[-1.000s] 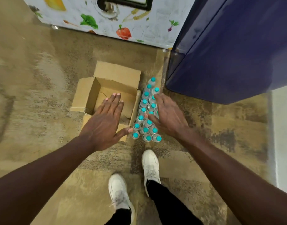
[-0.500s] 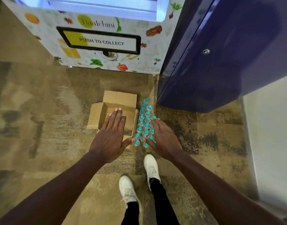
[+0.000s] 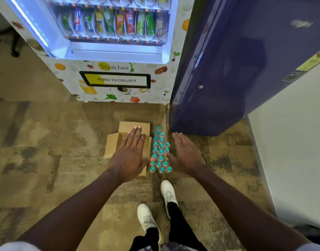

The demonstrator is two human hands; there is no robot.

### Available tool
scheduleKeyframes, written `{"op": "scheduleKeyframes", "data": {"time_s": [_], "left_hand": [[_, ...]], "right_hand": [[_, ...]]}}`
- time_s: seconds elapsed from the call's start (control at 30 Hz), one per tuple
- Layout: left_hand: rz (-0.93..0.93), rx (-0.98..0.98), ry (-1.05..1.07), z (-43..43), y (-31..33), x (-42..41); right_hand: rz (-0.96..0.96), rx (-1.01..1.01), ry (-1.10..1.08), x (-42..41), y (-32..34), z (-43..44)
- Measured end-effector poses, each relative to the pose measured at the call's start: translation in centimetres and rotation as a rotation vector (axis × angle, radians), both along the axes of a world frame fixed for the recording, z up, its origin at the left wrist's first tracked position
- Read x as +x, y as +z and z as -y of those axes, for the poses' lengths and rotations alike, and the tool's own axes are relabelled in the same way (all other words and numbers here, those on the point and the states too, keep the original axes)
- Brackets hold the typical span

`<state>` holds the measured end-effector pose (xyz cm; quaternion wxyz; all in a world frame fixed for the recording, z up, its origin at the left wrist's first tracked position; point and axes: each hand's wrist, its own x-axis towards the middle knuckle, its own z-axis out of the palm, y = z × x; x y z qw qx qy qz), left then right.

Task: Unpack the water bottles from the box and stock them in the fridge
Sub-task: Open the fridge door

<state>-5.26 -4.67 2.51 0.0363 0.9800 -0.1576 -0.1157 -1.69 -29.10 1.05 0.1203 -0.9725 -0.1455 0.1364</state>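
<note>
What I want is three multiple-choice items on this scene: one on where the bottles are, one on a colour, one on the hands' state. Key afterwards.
1. Where do the water bottles stand? A) inside the box B) on a shelf C) on the floor right of the box
2. What colour are the bottle caps? A) teal B) red C) white
3. How are the left hand and right hand? A) both gripping bottles B) both open, fingers straight C) left gripping a flap
Key: 1 C, they stand beside the open box; 2 A, every visible cap is teal; 3 B, neither hand holds anything.
</note>
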Motion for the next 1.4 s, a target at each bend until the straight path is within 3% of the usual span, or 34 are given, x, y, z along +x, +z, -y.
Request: {"op": "scheduleKeyframes", "data": {"time_s": [0.37,0.67,0.9,1.23,1.4], "left_hand": [[0.046,0.030,-0.124,1.1,3.2,1.0],[0.140,0.052,-0.160,4.9,5.7,7.2],[0.240,0.037,-0.162,10.8,10.2,15.9],[0.444,-0.081,-0.136,19.9,21.8,31.2],[0.463,-0.125,-0.113,21.9,27.6,38.9]], "right_hand": [[0.055,0.044,-0.251,-1.5,6.7,4.5],[0.118,0.091,-0.339,4.0,10.2,8.1],[0.255,0.143,-0.248,12.0,14.8,12.2],[0.589,0.198,-0.115,26.2,24.7,18.2],[0.644,0.169,-0.061,31.7,27.9,19.2]]}}
